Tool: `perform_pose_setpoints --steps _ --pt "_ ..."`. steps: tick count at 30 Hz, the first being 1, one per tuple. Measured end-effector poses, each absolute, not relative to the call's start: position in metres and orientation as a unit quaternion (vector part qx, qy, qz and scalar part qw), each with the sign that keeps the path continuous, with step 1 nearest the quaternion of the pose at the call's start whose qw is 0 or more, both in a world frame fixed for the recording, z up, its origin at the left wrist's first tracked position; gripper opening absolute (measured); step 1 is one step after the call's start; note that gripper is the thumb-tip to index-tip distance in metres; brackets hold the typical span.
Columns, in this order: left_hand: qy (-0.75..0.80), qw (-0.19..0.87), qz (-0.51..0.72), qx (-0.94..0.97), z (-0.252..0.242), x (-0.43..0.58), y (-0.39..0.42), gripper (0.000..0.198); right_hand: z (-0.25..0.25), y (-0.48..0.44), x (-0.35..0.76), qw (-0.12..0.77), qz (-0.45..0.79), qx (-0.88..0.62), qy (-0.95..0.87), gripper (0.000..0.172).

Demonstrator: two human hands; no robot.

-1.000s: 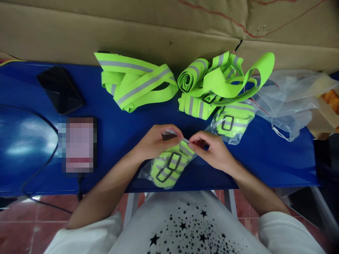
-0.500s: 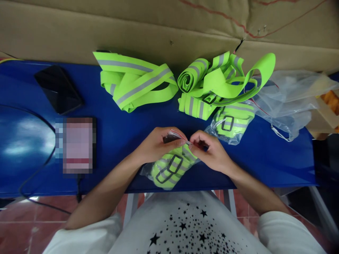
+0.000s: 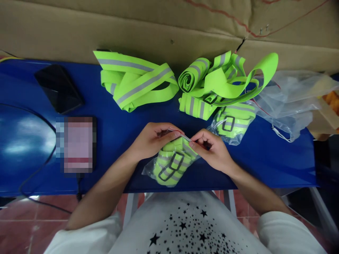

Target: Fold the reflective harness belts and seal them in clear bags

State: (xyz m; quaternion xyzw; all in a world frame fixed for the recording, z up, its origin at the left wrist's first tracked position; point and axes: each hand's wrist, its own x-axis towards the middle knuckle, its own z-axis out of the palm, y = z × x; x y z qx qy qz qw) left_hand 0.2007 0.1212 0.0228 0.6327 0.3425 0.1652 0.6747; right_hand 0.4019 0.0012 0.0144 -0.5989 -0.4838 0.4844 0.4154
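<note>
A clear plastic bag (image 3: 169,167) holding a folded neon-green reflective strap with black buckles lies at the near edge of the blue table (image 3: 265,155). My left hand (image 3: 152,139) pinches the bag's red-lined top edge from the left. From the right, my right hand (image 3: 212,150) pinches the same edge, its fingertips almost meeting those of the left. Both hands are closed on the bag's mouth.
A second bagged strap (image 3: 231,121) lies just right of my hands. Loose neon-green straps (image 3: 135,83) and a rolled heap (image 3: 212,83) sit at the back. Empty clear bags (image 3: 288,102) lie right; a black phone (image 3: 59,88) and a blurred device (image 3: 76,144) with a cable left.
Both hands and the bag's top edge have shifted slightly away from me, and the fingers have slid along the bag's mouth. Everything else is still.
</note>
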Motion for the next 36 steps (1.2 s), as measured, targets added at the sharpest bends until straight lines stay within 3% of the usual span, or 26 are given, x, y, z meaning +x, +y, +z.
perform_pose_setpoints --steps 6,16,25,36 --pt "0.375 0.632 0.194 0.650 0.023 0.203 0.119 0.018 0.012 0.003 0.406 0.391 0.487 -0.601 -0.499 0.017" --pt "0.333 0.666 0.131 0.654 0.018 0.184 0.143 0.030 0.013 0.004 0.420 0.328 0.480 -0.605 -0.544 0.017" --pt "0.410 0.677 0.230 0.567 0.017 0.188 0.142 0.035 0.013 0.003 0.420 0.343 0.513 -0.634 -0.467 0.023" --pt "0.380 0.751 0.226 0.491 0.016 0.191 0.136 0.027 0.016 0.004 0.420 0.389 0.428 -0.627 -0.521 0.010"
